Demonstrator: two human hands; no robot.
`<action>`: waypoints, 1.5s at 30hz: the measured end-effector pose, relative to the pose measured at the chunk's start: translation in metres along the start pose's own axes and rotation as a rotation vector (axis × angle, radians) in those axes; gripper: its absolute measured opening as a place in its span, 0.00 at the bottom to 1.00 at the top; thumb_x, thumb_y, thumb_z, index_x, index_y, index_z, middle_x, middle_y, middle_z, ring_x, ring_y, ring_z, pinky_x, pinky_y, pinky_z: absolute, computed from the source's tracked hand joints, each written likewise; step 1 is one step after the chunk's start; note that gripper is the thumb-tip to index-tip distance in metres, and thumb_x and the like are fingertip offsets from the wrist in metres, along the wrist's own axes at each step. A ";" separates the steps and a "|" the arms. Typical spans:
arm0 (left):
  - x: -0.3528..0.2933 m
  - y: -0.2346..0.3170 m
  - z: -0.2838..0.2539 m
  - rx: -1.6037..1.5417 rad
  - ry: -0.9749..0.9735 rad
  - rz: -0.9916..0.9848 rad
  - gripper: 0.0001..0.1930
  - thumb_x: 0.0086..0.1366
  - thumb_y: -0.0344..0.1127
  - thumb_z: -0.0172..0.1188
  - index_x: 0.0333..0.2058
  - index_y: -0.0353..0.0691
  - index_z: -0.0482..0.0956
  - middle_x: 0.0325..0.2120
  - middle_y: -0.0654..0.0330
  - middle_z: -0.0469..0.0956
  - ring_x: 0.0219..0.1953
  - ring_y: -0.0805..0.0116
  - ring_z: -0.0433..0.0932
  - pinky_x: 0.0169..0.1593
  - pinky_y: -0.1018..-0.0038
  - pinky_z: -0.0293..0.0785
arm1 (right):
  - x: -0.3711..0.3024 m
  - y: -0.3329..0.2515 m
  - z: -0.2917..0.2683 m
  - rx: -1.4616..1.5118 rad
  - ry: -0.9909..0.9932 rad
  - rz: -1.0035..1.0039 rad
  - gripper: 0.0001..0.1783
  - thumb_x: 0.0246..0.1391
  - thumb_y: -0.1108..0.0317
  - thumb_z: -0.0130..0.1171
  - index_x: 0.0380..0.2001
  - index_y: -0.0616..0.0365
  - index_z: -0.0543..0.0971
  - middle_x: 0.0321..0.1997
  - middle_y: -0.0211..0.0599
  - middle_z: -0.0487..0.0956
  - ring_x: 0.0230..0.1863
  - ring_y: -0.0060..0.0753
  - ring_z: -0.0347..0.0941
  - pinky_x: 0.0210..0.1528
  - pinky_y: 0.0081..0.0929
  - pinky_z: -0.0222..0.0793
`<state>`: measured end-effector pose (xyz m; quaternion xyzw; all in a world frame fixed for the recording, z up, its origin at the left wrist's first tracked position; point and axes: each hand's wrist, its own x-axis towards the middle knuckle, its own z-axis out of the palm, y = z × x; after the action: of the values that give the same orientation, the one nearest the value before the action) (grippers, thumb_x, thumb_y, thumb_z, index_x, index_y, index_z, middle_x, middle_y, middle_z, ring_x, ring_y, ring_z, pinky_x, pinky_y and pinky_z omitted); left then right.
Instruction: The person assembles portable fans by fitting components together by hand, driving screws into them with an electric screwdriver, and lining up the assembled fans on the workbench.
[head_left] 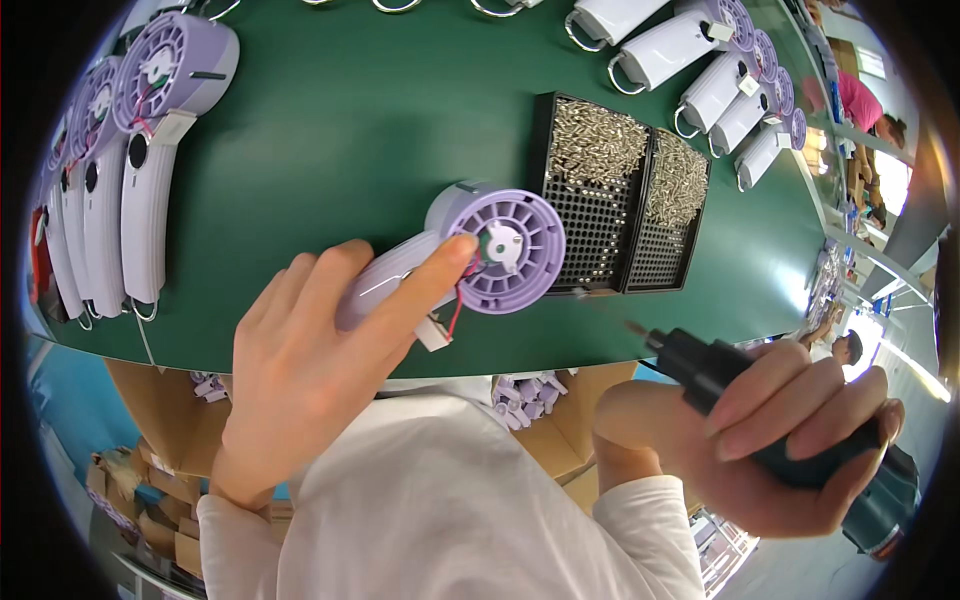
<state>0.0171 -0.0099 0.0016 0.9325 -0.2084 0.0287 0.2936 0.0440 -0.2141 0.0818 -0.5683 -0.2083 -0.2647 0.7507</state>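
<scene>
My left hand [320,340] is closed around the handle of a purple and white handheld fan [515,285] lying on the green table. Its index finger reaches to the middle of the round purple fan housing, where red wires and a small white connector [433,333] show. In my right hand [790,440] is a black electric screwdriver [705,365], its tip pointing up and left, held apart from the fan just beyond the table's front edge. Two black screw trays [590,235] with many small silver screws [598,140] sit to the right of the fan.
Several similar fans [150,215] stand in a row at the left of the green table [330,130]. More fans [665,50] lie at the back right. Cardboard boxes [170,400] with purple parts [525,398] are below the front edge. Other people [865,105] are far right.
</scene>
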 end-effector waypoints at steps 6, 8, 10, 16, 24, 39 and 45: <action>-0.005 -0.003 -0.002 -0.009 -0.010 0.001 0.32 0.40 0.27 0.64 0.49 0.52 0.77 0.31 0.57 0.69 0.26 0.62 0.69 0.29 0.70 0.69 | 0.001 0.001 0.026 -0.071 -0.154 0.067 0.16 0.56 0.63 0.45 0.35 0.69 0.63 0.23 0.35 0.60 0.09 0.27 0.55 0.09 0.25 0.53; -0.005 -0.004 -0.001 -0.029 -0.035 0.005 0.32 0.41 0.27 0.64 0.50 0.52 0.76 0.31 0.57 0.69 0.26 0.62 0.68 0.29 0.70 0.69 | 0.002 -0.001 0.026 -0.169 -0.200 0.093 0.16 0.56 0.63 0.44 0.35 0.69 0.63 0.23 0.35 0.61 0.10 0.27 0.55 0.10 0.26 0.53; -0.005 -0.004 -0.002 -0.034 -0.039 0.005 0.32 0.41 0.28 0.64 0.50 0.53 0.76 0.31 0.57 0.69 0.26 0.62 0.68 0.29 0.70 0.69 | -0.001 0.004 0.029 -0.170 -0.095 0.010 0.15 0.57 0.62 0.43 0.34 0.67 0.63 0.23 0.35 0.61 0.10 0.27 0.54 0.10 0.26 0.52; -0.005 -0.004 -0.003 -0.035 -0.036 0.003 0.33 0.40 0.28 0.65 0.51 0.53 0.76 0.31 0.58 0.69 0.26 0.64 0.68 0.29 0.70 0.69 | 0.008 0.012 0.034 -0.186 -0.056 0.093 0.11 0.56 0.63 0.40 0.26 0.60 0.60 0.22 0.34 0.62 0.09 0.26 0.55 0.09 0.25 0.52; -0.001 -0.004 -0.003 -0.015 -0.048 0.012 0.32 0.39 0.28 0.65 0.50 0.53 0.76 0.31 0.58 0.69 0.25 0.65 0.68 0.28 0.71 0.69 | 0.007 0.025 0.035 -0.295 -0.068 0.102 0.09 0.58 0.63 0.39 0.35 0.57 0.65 0.21 0.34 0.62 0.08 0.28 0.55 0.10 0.29 0.56; -0.010 -0.019 0.005 0.091 0.015 0.115 0.31 0.48 0.33 0.58 0.55 0.55 0.70 0.26 0.61 0.63 0.23 0.70 0.64 0.26 0.79 0.64 | -0.006 0.045 0.029 -0.237 -0.167 0.219 0.16 0.59 0.66 0.51 0.35 0.54 0.53 0.21 0.41 0.66 0.13 0.33 0.66 0.17 0.33 0.70; -0.004 -0.004 -0.017 -0.065 -0.052 -0.028 0.28 0.47 0.36 0.65 0.46 0.30 0.68 0.32 0.57 0.68 0.34 0.62 0.71 0.34 0.71 0.73 | -0.003 0.040 0.021 -0.175 -0.220 0.152 0.17 0.47 0.80 0.54 0.36 0.60 0.58 0.21 0.40 0.69 0.15 0.31 0.68 0.20 0.28 0.70</action>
<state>0.0157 0.0038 0.0127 0.9258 -0.2036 -0.0066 0.3185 0.0668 -0.1846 0.0558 -0.6712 -0.2216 -0.1603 0.6890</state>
